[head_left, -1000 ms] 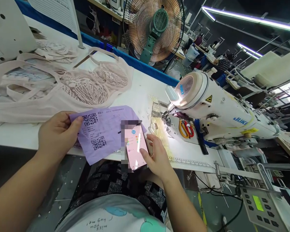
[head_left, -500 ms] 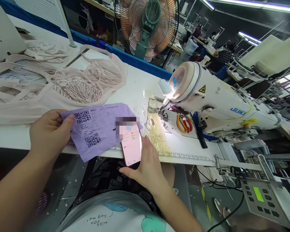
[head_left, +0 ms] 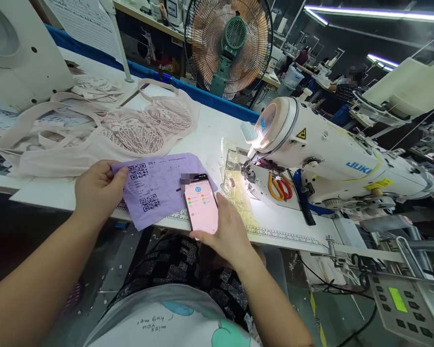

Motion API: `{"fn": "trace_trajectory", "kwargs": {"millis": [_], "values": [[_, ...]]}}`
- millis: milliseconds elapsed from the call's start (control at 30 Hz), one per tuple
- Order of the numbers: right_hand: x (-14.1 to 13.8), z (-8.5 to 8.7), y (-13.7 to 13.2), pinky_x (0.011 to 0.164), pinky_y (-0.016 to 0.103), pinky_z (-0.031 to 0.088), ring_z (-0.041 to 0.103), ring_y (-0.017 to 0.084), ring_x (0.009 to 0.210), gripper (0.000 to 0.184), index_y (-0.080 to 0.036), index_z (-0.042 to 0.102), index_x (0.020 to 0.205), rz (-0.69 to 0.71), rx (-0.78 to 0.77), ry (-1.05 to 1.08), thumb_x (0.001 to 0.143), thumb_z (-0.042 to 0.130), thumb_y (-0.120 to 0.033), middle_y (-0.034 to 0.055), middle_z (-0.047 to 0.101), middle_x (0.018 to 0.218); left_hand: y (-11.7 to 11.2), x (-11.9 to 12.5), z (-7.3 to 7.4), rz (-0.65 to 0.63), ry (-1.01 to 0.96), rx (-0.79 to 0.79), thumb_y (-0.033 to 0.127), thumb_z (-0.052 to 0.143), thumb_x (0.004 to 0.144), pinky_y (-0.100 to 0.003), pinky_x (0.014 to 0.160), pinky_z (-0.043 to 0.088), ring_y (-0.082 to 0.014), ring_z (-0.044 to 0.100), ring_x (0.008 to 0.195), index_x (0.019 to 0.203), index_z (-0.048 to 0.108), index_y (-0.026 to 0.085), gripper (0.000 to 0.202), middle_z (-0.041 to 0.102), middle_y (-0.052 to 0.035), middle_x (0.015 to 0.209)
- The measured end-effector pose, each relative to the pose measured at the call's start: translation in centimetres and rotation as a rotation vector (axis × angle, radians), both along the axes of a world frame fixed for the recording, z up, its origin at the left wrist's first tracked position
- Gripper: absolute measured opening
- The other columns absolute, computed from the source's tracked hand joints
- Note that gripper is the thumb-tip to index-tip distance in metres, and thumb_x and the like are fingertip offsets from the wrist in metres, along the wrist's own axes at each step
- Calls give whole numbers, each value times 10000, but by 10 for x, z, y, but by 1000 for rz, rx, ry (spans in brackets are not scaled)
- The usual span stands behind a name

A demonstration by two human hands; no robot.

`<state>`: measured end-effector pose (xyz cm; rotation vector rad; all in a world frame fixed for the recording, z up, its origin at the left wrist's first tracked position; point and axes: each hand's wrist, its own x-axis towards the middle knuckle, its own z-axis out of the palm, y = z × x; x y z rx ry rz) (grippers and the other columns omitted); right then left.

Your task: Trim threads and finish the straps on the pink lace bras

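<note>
My left hand (head_left: 99,189) pinches the left edge of a purple paper card (head_left: 166,188) between thumb and fingers. Two QR codes and printed text show on the card. In my right hand (head_left: 231,231) is a smartphone (head_left: 204,212), its lit pinkish screen facing up with small coloured icons. The phone overlaps the card's right end, near the table's front edge. Behind the card lies a beige lace bra (head_left: 137,135), spread on the white table (head_left: 210,120).
A white JUKI sewing machine (head_left: 325,144) stands to the right, its lamp lit. Orange and red-handled snips (head_left: 280,188) lie by its base. A ruler strip (head_left: 285,235) runs along the front edge. A large fan (head_left: 231,43) stands behind; a control panel (head_left: 401,301) sits lower right.
The whole view has shifted, so the table and both hands appear further right. The phone screen now shows more clearly, and both hands keep their hold.
</note>
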<state>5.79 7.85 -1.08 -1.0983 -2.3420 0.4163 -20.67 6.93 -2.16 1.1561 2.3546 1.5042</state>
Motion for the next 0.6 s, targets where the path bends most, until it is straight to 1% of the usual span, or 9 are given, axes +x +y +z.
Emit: {"fn": "trace_trajectory", "kwargs": {"millis": [67,100,133,200,267,333,500,600], "values": [[0,5,17,947,499,408,458,313,1154,595,-127,377,1246,37,0,59,784,561,-455,170,539,1190,0,-1,0,-28,-45,1,357,516,667,-208,447,414,-111,526,509,809,614,159,262,577,11,591],[-1,6,25,961,491,398,443,297,1173,483,-139,402,1217,50,3,89,827,510,-402,146,566,1163,0,-1,0,-36,-65,3,357,515,667,-208,451,410,-110,522,514,810,610,159,263,575,11,598],[-3,7,31,968,478,395,433,281,1186,391,-147,426,1185,71,8,114,852,469,-346,125,591,1131,0,-1,0,-40,-79,4,358,516,665,-208,455,408,-110,520,519,808,605,159,262,574,11,604],[-7,7,38,969,446,402,430,249,1195,266,-164,472,1110,138,27,136,862,417,-243,86,629,1063,0,-1,1,-46,-102,4,360,521,657,-211,460,402,-111,512,522,794,597,161,253,569,13,607],[-11,5,40,955,419,415,438,227,1192,233,-174,502,1045,206,61,128,846,381,-155,65,646,1014,0,-1,2,-56,-126,0,363,522,652,-211,457,395,-111,507,521,772,589,165,241,567,15,604],[-13,2,39,950,413,415,437,217,1197,259,-177,508,1023,240,93,119,827,358,-100,55,655,974,-1,-1,4,-64,-152,-6,369,520,651,-210,449,387,-112,507,516,753,582,168,233,570,15,598],[-14,-6,37,941,427,411,427,222,1209,278,-182,514,1024,262,95,137,817,357,-84,53,658,940,0,-1,4,-62,-174,-19,379,522,650,-223,461,398,-124,523,532,756,586,176,238,589,10,616],[-13,-6,38,936,424,409,441,221,1196,282,-184,535,1000,281,104,143,806,363,-75,58,655,919,0,-2,2,-55,-164,-24,388,525,649,-228,461,398,-129,526,537,756,587,180,242,593,6,623]]}}
